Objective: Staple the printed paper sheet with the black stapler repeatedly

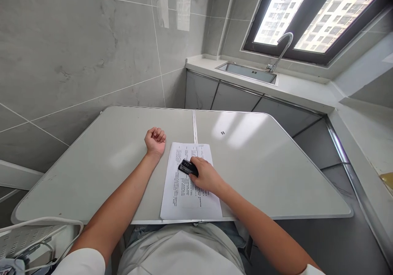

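Grey-tiled walls (82,53) surround a pale two-panel table (92,164), with a printed sheet (186,193) at its 6 o'clock edge. Over the page, a person's right hand (205,175) grips a black stapler (187,167), one end aimed toward 10 o'clock. At the sheet's 11 o'clock, the left hand (156,140) lies curled in a loose fist; small dark strips (222,132) sit at 1 o'clock. Beyond, also toward 1 o'clock, a white counter (307,88) carries a recessed sink (242,72) and curved faucet (281,55) before a dark-framed window (302,21).
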